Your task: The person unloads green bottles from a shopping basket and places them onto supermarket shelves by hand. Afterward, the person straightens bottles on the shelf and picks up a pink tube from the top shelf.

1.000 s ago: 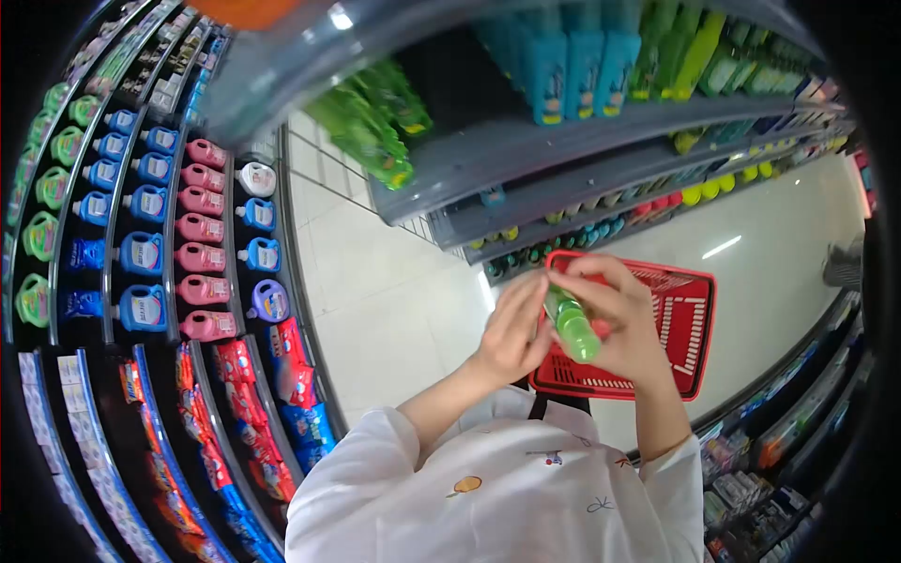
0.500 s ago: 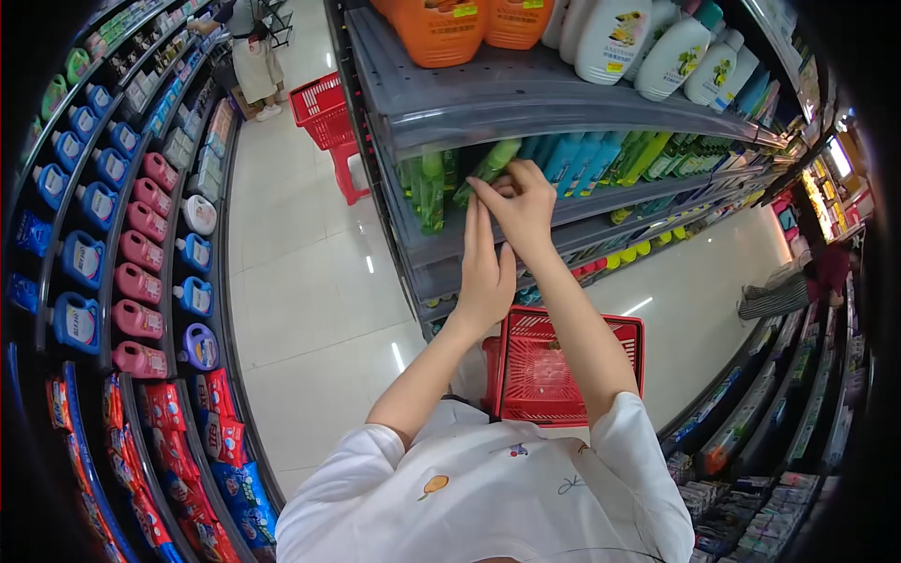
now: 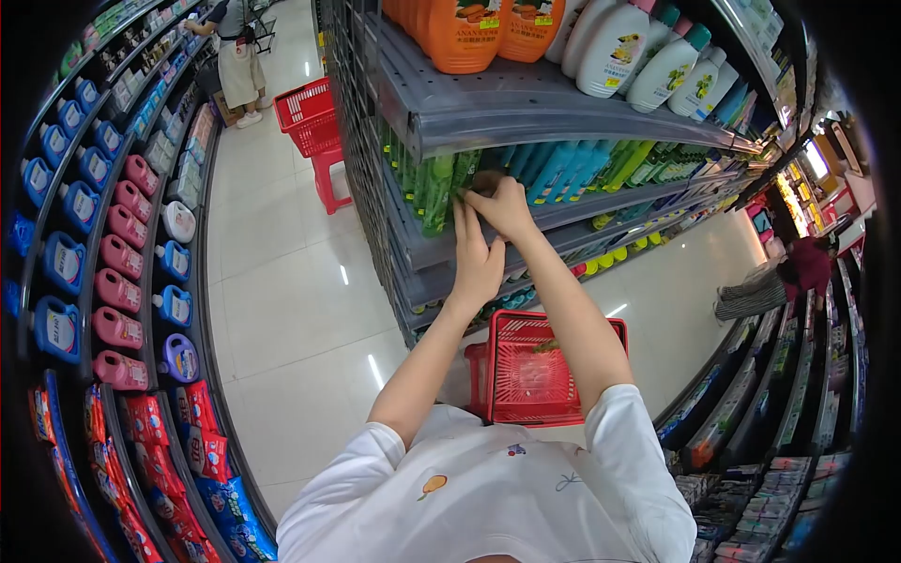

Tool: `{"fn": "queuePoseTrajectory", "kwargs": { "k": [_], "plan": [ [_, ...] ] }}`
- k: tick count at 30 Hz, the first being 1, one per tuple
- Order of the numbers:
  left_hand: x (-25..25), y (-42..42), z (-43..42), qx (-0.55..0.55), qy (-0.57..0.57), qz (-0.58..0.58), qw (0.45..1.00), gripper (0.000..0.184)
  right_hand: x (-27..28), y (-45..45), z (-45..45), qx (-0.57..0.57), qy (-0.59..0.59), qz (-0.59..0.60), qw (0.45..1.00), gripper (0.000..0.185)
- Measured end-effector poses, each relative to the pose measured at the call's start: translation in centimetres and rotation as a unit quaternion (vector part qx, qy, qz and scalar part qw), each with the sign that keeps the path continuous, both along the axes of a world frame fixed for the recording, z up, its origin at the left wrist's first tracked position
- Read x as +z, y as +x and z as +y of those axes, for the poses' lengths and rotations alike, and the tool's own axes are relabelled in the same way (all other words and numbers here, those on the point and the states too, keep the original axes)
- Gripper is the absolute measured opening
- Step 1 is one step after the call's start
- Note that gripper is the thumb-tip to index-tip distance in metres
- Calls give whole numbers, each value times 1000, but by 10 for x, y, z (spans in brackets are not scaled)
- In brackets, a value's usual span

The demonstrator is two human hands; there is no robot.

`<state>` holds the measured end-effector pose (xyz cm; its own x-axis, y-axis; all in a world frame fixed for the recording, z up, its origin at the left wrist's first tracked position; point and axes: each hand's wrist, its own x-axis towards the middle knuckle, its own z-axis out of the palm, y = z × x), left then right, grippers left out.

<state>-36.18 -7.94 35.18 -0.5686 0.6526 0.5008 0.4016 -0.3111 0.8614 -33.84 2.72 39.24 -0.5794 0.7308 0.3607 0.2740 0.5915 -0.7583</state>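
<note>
A green bottle (image 3: 465,169) stands nearly upright at the right end of a group of green bottles (image 3: 435,188) on the middle shelf. My right hand (image 3: 504,210) has its fingers bent together at the lower part of that bottle. Below it, my left hand (image 3: 479,261) reaches up with fingers stretched out, the fingertips close to the bottle's base and the right fingertips. Whether the left fingers touch the bottle is hard to see. Blue bottles (image 3: 566,169) are lined up just right of my right hand.
Orange bottles (image 3: 465,38) and white bottles (image 3: 615,52) fill the shelf above. Beneath my arms sits a red shopping basket (image 3: 497,375); another red basket (image 3: 308,108) rests on a red stool (image 3: 328,178). Detergent shelves line the left, and two people stand farther off.
The green bottle has gone from tilted to nearly upright beside the other green bottles. Both hands have shifted slightly left and down in view, and the camera view has moved.
</note>
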Motion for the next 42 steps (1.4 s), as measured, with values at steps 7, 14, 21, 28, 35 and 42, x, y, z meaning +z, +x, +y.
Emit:
{"fn": "queuePoseTrajectory", "kwargs": {
  "k": [7, 14, 21, 28, 35, 42],
  "plan": [
    [-12, 2, 2, 19, -18, 4, 1000, 75, 0, -2, -2, 26, -47, -35, 998, 41],
    [-7, 11, -2, 58, -43, 19, 997, 74, -1, 3, -4, 20, -58, -6, 998, 34],
    [-6, 13, 0, 41, -39, -28, 998, 70, -8, 2, 1, 79, -127, 40, 988, 36],
    [-9, 9, 8, 7, 7, -87, 996, 74, -9, -4, 4, 74, -65, 2, 995, 38],
    [-12, 14, 12, -16, 66, -186, 980, 82, -19, -5, 10, 95, -66, 20, 993, 40],
    [-19, 14, 13, -22, 77, -239, 968, 86, -16, -3, 6, 110, -60, 33, 992, 36]
  ]
}}
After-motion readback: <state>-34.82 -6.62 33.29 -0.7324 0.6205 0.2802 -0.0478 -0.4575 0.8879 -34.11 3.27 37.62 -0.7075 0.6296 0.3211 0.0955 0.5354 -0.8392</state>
